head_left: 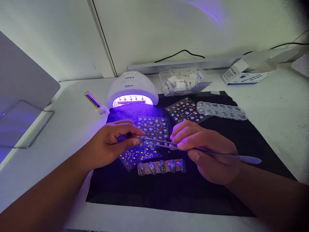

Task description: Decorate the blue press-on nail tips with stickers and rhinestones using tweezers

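My right hand [210,151] is closed round a pair of tweezers [159,142], whose tips point left. At those tips, the thumb and forefinger of my left hand [113,141] are pinched together; whatever they hold is too small to make out. Beneath the hands lie a sheet of cartoon stickers [154,124] and a sheet of heart stickers [138,156]. Closer to me, a pink strip [146,170] carries several decorated false nails [162,167] in a row.
A lit nail lamp [132,85] stands at the back, with a polish bottle [102,111] to its left. On the right are a plastic tub [166,87], a dark sticker sheet [180,109], a clear rhinestone case [222,110] and an opened carton [248,75]. A black cloth [145,196] covers the table's middle.
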Available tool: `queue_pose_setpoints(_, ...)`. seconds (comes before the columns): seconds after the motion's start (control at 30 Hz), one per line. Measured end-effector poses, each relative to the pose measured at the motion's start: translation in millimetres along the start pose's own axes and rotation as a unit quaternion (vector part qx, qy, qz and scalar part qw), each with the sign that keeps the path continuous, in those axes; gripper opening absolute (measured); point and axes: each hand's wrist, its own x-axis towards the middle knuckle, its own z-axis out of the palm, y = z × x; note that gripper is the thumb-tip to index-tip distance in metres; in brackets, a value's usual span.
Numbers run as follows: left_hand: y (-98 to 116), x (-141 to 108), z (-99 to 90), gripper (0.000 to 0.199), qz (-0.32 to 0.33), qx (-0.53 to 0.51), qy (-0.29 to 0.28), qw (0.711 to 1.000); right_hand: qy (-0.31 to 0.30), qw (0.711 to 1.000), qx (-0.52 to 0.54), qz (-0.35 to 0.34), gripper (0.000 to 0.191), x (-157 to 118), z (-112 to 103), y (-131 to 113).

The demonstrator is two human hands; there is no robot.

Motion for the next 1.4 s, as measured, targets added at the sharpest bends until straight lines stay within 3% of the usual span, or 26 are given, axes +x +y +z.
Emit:
queue_pose_setpoints(0.33, -1.0, 0.0, 0.0, 0.016, -0.005, 0.002, -0.010, 1.000, -0.044, 0.996, -0.072, -0.037, 0.021, 4.2, -3.6, -6.1)
queue_pose_setpoints(0.63, -6.2, -2.4, 3.4, 0.021, -0.017, -0.004, 0.007, 1.000, 0.012, 1.000, 0.024, -0.004, 0.024, -5.6, 3.3, 0.3)
queue_pose_setpoints(0.8, -11.4, -2.3, 3.4, 0.029, 0.019, 0.019, 0.007, 1.000, 0.010, 0.998, 0.060, 0.008, 0.024, -6.9, 5.7, 1.5)
queue_pose_setpoints(1.13, -5.2, 1.5, 1.4, 0.022, 0.137, 0.168, -0.022, 0.976, 0.005, 0.999, 0.040, 0.003, 0.022, -2.8, 3.7, 1.3)
queue_pose_setpoints(1.4, -6.0, 0.5, 3.9, 0.027, 0.122, 0.194, 0.000, 0.973, 0.031, 0.999, 0.035, 0.007, 0.020, -5.7, 5.4, 3.6)
